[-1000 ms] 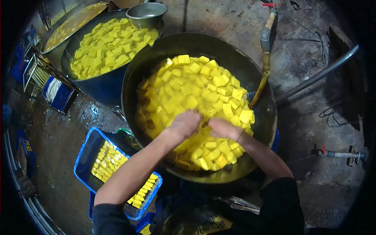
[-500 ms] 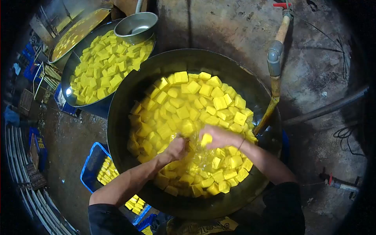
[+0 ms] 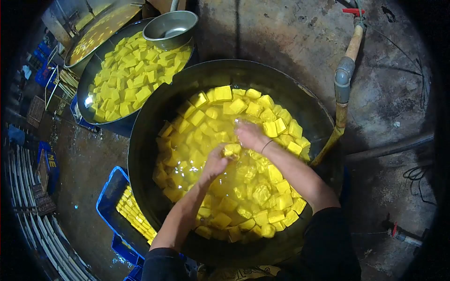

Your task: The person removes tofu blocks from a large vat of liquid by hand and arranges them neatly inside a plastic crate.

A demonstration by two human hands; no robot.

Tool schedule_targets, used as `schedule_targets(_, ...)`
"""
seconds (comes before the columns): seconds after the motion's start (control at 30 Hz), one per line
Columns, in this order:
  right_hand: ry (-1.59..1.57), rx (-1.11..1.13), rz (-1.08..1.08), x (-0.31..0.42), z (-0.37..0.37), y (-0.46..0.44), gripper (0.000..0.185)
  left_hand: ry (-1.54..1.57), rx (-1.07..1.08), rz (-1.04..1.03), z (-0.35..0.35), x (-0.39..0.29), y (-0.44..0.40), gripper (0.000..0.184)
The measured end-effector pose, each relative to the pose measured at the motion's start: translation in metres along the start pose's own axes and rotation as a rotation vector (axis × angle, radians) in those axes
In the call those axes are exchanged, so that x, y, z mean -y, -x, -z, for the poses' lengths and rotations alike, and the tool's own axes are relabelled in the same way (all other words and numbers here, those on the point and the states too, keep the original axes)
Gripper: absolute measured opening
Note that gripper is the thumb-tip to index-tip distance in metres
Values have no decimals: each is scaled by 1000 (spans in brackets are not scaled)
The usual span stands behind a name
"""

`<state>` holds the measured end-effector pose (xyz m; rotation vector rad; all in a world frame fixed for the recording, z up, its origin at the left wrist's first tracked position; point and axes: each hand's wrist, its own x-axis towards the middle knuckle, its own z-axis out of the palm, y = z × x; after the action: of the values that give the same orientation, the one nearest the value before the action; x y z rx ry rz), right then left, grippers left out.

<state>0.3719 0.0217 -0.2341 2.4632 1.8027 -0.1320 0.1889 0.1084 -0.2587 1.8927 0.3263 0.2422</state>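
A large dark round vat [image 3: 154,100] stands in front of me, with yellow liquid and many yellow tofu blocks [image 3: 223,93] in it. My left hand [image 3: 216,161] is closed on one wet tofu block [image 3: 231,150], near the middle of the vat at the liquid's surface. Just beyond it, my right hand [image 3: 251,135] reaches down among the blocks. Its fingertips dip into the cloudy liquid, so whether they grip anything is hidden. Blocks at the right side pile above the surface; those on the left lie under it.
Behind on the left, a second vat [image 3: 84,79] holds more yellow blocks, with a metal ladle [image 3: 171,29] over its rim. A blue crate [image 3: 104,206] of yellow pieces sits at the lower left. A pipe [image 3: 343,79] runs down to the vat's right rim.
My right hand has moved away from me and left, and the block seen in it no longer shows there. My left hand has come up slightly, with a block now visible in it.
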Motion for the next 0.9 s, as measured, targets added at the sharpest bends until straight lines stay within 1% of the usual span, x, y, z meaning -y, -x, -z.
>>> schedule_targets(0.07,-432,109,59,-30,29,7,30,510,-27,341,17,-15,-10,49)
schedule_targets(0.1,-427,108,60,-38,34,16,30,657,-50,381,22,-13,-15,42)
schedule_targets(0.13,-811,112,-84,-46,39,24,34,662,-55,374,26,-12,-18,42)
schedule_targets(0.17,-1190,114,-234,-49,44,29,38,878,-74,420,32,-19,-21,36)
schedule_targets(0.2,-1178,113,-229,-49,47,32,38,1094,-90,462,36,-28,-24,33)
schedule_targets(0.23,-1380,116,-282,-47,49,36,44,1141,-265,571,35,-38,-27,29)
schedule_targets(0.27,-1582,121,-335,-45,50,41,50,1148,-265,563,29,-33,-31,29)
schedule_targets(0.33,-1550,100,-291,-26,62,42,47,1201,-324,453,13,-14,-37,26)
schedule_targets(0.37,-1521,99,-243,-14,75,44,45,1267,-379,500,14,-44,-33,25)
schedule_targets(0.4,-1491,98,-196,-3,86,44,44,1274,-380,496,7,-42,-35,25)
schedule_targets(0.43,-1471,103,-158,7,94,41,40,1423,-368,452,1,-39,-37,24)
schedule_targets(0.47,-1463,106,-156,13,92,37,40,1569,-355,404,-1,-44,-38,24)
schedule_targets(0.5,-1316,53,-143,18,91,33,36,1679,-367,328,-6,-53,-36,25)
schedule_targets(0.53,-1170,0,-128,23,90,31,33,1681,-369,323,-10,-57,-37,25)
schedule_targets(0.57,-1229,-74,-143,30,97,32,31,1704,-471,359,-13,-55,-40,26)
schedule_targets(0.6,-1220,-71,-134,35,104,31,31,1728,-574,392,-16,-52,-43,27)
schedule_targets(0.67,-1304,-182,-83,48,119,32,33,1723,-577,355,-20,-51,-45,30)
schedule_targets(0.7,-1009,-101,-93,55,139,33,44,1785,-546,326,-22,-54,-44,31)
schedule_targets(0.73,-1008,-98,-88,57,132,32,44,1843,-516,295,-23,-56,-44,31)
schedule_targets(0.77,-892,-124,-130,60,117,28,51,1882,-551,345,-15,-72,-40,30)
schedule_targets(0.8,-777,-149,-162,67,111,22,58,1880,-572,331,-9,-71,-41,30)
schedule_targets(0.83,-898,30,-99,63,110,12,69,1936,-616,303,-1,-68,-43,34)
schedule_targets(0.87,-1064,55,-24,59,101,-1,61,1992,-660,276,7,-64,-42,38)
schedule_targets(0.9,-1311,73,-113,59,113,-10,55,2006,-645,191,25,-69,-35,37)
